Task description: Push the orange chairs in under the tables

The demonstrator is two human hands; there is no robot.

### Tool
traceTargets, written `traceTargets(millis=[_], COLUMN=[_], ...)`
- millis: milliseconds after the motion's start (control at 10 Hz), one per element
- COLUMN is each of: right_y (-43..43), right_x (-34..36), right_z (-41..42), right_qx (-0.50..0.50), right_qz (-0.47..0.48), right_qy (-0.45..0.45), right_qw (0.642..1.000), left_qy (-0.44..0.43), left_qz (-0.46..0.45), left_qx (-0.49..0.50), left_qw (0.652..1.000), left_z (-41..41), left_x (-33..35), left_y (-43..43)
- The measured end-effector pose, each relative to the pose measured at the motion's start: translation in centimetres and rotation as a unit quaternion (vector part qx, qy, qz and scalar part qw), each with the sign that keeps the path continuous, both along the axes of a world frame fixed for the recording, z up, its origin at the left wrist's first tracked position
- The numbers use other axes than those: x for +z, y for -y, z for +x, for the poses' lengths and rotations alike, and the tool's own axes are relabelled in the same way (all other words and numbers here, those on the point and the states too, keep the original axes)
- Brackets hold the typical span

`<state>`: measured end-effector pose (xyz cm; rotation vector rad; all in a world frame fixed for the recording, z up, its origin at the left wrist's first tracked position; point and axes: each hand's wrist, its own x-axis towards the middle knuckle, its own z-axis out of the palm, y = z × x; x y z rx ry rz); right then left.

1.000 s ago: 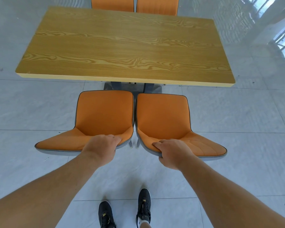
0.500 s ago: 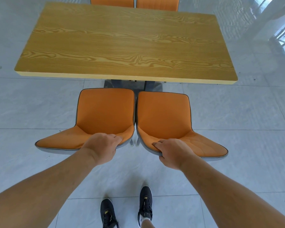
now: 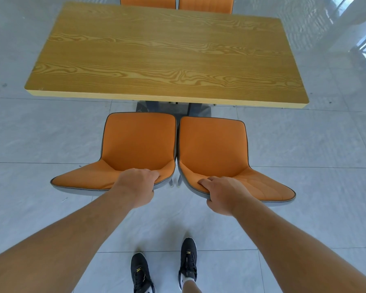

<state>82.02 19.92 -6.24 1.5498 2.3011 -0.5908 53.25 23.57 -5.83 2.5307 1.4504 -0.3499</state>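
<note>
Two orange chairs stand side by side in front of a wooden table (image 3: 167,53), their seats just short of its near edge. My left hand (image 3: 136,186) grips the top edge of the backrest of the left orange chair (image 3: 135,140). My right hand (image 3: 224,194) grips the backrest top of the right orange chair (image 3: 212,144). Both chairs face the table, and their legs are mostly hidden beneath the seats.
Two more orange chairs (image 3: 148,1) (image 3: 206,4) show at the table's far side. The table's grey base (image 3: 173,107) sits under its middle. Grey floor tiles (image 3: 315,144) spread all around. My black shoes (image 3: 141,271) are below.
Both chairs and the table have shifted slightly in view as I lean in; the chair seats sit a little closer to the table's near edge. My grips are unchanged.
</note>
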Motion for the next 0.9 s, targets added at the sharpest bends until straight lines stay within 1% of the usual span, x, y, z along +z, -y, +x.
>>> traceTargets(millis=[100, 300, 500, 600, 700, 800, 900], right_y=[0.1, 0.3, 0.4, 0.6, 0.5, 0.0, -1.0], right_x=[0.0, -0.2, 0.0, 0.1, 0.4, 1.3, 3.2], right_z=[-0.1, -0.1, -0.2, -0.2, -0.3, -0.4, -1.7], right_qx=[-0.007, -0.012, -0.012, -0.019, -0.028, -0.033, -0.037], right_qz=[-0.007, 0.000, 0.016, 0.019, 0.007, 0.000, 0.039], right_qy=[0.010, 0.011, 0.009, -0.001, -0.009, 0.006, -0.014], right_qw=[1.000, 1.000, 1.000, 1.000, 1.000, 0.999, 0.998], left_qy=[0.002, 0.012, 0.008, 0.022, 0.028, 0.018, 0.013], left_qz=[-0.009, -0.004, -0.021, -0.030, -0.048, -0.090, -0.073], left_qx=[0.009, 0.025, 0.030, 0.043, 0.047, 0.051, 0.045], left_qw=[1.000, 1.000, 0.999, 0.998, 0.997, 0.994, 0.996], left_z=[0.0, 0.1, 0.2, 0.2, 0.3, 0.5, 1.5], left_x=[0.0, -0.4, -0.4, -0.2, 0.2, 1.1, 3.1], left_y=[-0.1, 0.2, -0.1, -0.1, -0.2, -0.7, -1.4])
